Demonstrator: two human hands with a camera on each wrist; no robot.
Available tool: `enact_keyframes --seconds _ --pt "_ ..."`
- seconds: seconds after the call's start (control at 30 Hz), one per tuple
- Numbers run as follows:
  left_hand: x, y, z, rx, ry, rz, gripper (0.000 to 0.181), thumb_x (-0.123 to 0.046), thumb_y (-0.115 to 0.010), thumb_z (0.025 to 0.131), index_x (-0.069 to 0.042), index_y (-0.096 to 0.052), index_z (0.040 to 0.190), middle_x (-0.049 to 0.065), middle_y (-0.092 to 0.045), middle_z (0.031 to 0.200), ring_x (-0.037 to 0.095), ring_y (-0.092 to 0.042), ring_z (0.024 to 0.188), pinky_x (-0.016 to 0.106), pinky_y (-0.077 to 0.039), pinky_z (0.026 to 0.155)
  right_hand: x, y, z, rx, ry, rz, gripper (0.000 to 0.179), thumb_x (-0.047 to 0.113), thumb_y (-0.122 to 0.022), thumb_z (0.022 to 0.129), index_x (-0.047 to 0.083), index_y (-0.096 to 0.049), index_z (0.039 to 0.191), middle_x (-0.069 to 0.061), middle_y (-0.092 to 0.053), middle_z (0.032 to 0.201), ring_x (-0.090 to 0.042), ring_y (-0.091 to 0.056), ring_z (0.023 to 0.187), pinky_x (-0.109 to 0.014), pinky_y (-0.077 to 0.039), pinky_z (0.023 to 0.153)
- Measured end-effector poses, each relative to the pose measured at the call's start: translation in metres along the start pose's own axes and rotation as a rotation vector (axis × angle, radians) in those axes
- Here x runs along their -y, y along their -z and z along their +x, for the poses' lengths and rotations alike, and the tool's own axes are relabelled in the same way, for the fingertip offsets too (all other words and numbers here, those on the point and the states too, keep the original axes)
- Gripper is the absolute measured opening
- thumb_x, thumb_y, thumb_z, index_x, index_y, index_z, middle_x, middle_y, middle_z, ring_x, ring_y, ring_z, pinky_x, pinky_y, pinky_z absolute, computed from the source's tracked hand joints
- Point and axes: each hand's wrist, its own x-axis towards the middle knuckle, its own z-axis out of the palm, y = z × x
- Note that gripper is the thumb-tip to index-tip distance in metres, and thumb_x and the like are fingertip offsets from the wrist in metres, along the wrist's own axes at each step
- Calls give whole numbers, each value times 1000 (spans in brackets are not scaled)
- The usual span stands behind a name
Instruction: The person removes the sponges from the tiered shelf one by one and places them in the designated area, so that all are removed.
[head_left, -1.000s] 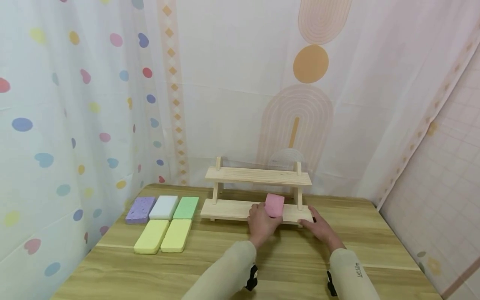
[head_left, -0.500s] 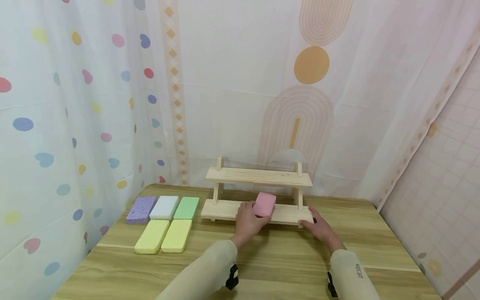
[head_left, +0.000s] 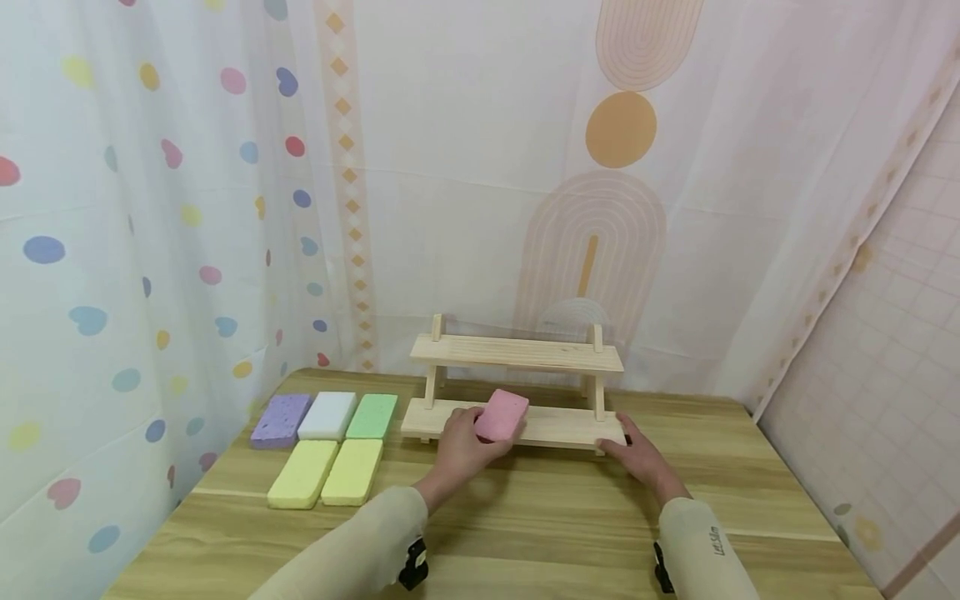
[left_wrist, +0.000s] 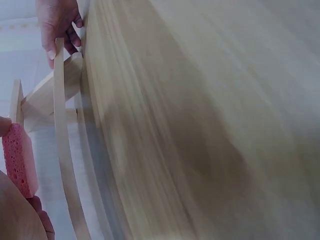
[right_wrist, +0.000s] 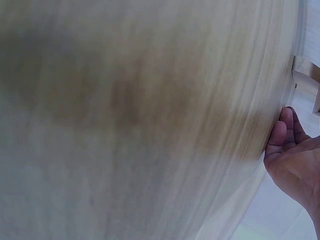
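Observation:
Pinched between the thumb and fingers of my left hand [head_left: 461, 448] is a pink sponge [head_left: 502, 416], tilted, in front of the left-middle part of a two-tier wooden shelf [head_left: 517, 353]. Its pores show in the left wrist view, where the sponge [left_wrist: 20, 160] is at the left edge. My right hand [head_left: 643, 460] grips the right end of the shelf's lower board [head_left: 566, 427], thumb at the front. In the right wrist view the curled fingers of the right hand [right_wrist: 295, 155] are close to the tabletop.
Left of the shelf lie a purple sponge [head_left: 282, 420], a white sponge [head_left: 327, 415] and a green sponge [head_left: 372, 416] in a row. Two yellow sponges [head_left: 303, 473] lie before them on the wooden table [head_left: 570, 533]. A patterned curtain [head_left: 465, 250] hangs behind.
My left hand has moved left along the lower board with the pink sponge, which is more tilted now. The right hand and the shelf have stayed in place.

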Motion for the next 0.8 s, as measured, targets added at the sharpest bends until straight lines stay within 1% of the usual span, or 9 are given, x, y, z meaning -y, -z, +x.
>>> enact_keyframes --seconds 0.17,0.4,0.6,0.8 --pt "12 13 -6 7 21 -34 65 -28 -86 70 6 -62 121 14 -60 106 24 -56 94 40 -50 81 0 0 1 0 5 -7 91 47 -60 96 7 -8 159 -32 -10 158 -52 -10 143 -66 -18 111" --pt "30 33 -9 6 58 -96 62 -24 -87 71 6 -63 120 13 -60 108 23 -57 95 38 -51 81 2 0 0 1 -2 8 90 46 -60 96 8 -8 159 -31 -9 159 -50 -10 144 -65 -17 112" --pt "43 57 -11 2 58 -111 55 -18 -85 72 6 -64 116 13 -66 104 23 -60 91 37 -51 77 2 0 -1 1 3 -2 90 46 -60 96 8 -8 159 -31 -9 159 -51 -10 144 -65 -17 112" --pt "57 78 -12 -11 102 -92 56 -19 -85 74 6 -63 118 13 -66 106 22 -60 92 37 -51 79 1 1 -2 5 8 -13 90 46 -60 97 7 -8 159 -31 -8 159 -52 -9 144 -66 -16 111"
